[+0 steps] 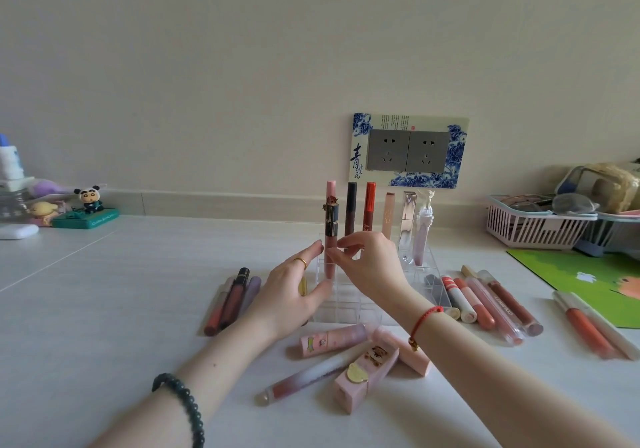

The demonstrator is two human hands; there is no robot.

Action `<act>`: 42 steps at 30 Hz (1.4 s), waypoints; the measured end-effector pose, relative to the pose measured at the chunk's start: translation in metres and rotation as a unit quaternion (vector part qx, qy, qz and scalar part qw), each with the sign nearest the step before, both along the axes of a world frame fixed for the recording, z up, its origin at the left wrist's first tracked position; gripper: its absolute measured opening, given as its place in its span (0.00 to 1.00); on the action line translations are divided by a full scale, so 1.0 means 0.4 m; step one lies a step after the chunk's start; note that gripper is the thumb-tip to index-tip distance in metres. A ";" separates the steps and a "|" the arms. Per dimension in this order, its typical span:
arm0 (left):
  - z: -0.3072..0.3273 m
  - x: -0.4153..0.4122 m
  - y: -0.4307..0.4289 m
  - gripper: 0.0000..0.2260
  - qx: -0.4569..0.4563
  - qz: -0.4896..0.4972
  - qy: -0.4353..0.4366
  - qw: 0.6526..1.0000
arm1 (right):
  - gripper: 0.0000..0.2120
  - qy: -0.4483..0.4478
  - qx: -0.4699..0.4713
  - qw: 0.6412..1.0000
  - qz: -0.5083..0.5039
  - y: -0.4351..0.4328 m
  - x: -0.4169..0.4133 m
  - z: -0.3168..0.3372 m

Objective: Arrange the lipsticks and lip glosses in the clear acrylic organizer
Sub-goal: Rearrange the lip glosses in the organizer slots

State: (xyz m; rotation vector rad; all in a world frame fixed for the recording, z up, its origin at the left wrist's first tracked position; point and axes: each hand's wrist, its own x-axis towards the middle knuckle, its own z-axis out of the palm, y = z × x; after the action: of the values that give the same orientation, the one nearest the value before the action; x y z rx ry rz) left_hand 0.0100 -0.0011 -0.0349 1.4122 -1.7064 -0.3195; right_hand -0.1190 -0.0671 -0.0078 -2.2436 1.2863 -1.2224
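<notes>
Head view: my right hand point(370, 264) pinches a tall pink lip gloss point(330, 189) between thumb and forefinger. It stands upright in what looks like a front-left slot of the clear acrylic organizer point(346, 305). My left hand point(287, 295), fingers straight, rests against the organizer's left side. Other tubes point(369, 205) stand along its back row. Loose lip glosses point(485, 302) lie around it on the white table point(121, 309).

One organizer point(346, 305), two wall sockets point(388, 151) (side by side), four lip products point(332, 340) nearest, three at left.
</notes>
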 end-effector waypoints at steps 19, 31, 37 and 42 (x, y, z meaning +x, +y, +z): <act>0.009 0.013 0.032 0.16 -0.047 0.094 -0.009 0.994 | 0.06 0.025 0.008 0.994 -0.106 -0.023 -0.384 0.041; -0.006 0.041 0.027 0.15 0.007 0.114 -0.042 0.993 | 0.07 0.169 0.119 0.964 -0.166 -0.047 -0.494 -0.016; -0.004 0.036 0.032 0.15 0.056 0.106 -0.024 0.992 | 0.18 0.244 0.164 0.934 -0.204 -0.067 -0.482 -0.008; 0.003 0.027 0.041 0.13 0.049 0.105 -0.049 0.992 | 0.12 0.331 0.209 0.896 -0.209 -0.081 -0.460 0.028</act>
State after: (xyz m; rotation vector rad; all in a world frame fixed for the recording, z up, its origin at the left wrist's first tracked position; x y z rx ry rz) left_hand 0.0208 0.0153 -0.0338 1.6888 -1.6197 -0.2210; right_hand -0.3030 -0.0995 0.0036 -2.1716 2.1161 -0.1774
